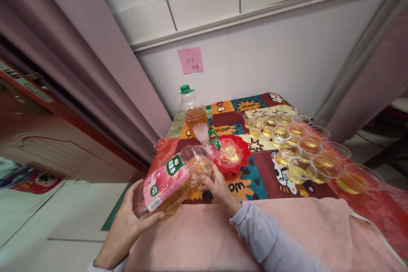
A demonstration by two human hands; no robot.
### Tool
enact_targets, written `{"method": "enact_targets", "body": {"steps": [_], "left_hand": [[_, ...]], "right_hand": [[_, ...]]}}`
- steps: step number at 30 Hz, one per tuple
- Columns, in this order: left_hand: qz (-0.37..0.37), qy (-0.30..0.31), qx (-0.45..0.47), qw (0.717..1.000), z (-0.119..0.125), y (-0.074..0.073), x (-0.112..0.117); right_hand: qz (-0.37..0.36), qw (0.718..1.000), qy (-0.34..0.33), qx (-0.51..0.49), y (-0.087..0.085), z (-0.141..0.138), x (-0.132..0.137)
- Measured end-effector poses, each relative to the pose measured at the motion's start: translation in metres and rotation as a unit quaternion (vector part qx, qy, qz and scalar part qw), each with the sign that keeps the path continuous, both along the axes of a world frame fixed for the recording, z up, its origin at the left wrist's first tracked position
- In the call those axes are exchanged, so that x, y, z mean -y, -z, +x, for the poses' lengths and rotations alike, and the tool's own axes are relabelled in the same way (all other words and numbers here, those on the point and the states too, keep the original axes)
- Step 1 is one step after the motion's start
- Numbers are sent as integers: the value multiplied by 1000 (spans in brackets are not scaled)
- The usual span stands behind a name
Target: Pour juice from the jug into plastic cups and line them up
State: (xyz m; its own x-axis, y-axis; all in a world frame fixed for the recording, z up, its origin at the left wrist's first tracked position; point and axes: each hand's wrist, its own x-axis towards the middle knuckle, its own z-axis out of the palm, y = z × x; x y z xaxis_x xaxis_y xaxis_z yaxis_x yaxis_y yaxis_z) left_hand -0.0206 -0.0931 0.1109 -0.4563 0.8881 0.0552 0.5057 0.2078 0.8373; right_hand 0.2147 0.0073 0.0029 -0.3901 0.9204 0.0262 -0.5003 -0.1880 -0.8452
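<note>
A large clear juice bottle (166,178) with a pink label is held tilted, its neck end toward the upper right. My left hand (135,212) grips it round the base. My right hand (212,180) is closed on its shoulder near the neck. A green plastic loop (214,139) shows by the neck. Just beyond, a clear plastic cup (227,148) stands on a red scalloped plate (245,153). Whether liquid is flowing from the bottle I cannot tell. A stack of clear cups (200,131) is behind the bottle.
A second juice bottle (194,112) with a green cap stands upright at the back left. Several clear cups (282,134) of pale yellow liquid crowd the table's right side. A patterned cloth (261,174) covers the table. A pink note (190,60) is on the wall.
</note>
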Motion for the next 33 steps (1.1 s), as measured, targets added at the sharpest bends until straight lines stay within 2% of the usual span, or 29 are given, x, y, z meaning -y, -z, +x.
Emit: {"method": "enact_targets", "body": {"steps": [7,13,23,28,33], "left_hand": [[6,20,-14,1000,5,-12,-6],[-5,32,-25,999,4,-16,-10],[0,18,-37,999,13,-27,-14],[3,12,-57,998,12,-27,-15],[-9,30,-72,997,2,-22,-15]], "right_hand": [[-5,1000,13,-3,-7,4,0],[-4,1000,22,-10,-9,5,-2],[-16,999,24,-32,-2,2,-6],[-20,999,27,-28,0,1,-6],[-23,999,27,-27,-1,2,-5]]}}
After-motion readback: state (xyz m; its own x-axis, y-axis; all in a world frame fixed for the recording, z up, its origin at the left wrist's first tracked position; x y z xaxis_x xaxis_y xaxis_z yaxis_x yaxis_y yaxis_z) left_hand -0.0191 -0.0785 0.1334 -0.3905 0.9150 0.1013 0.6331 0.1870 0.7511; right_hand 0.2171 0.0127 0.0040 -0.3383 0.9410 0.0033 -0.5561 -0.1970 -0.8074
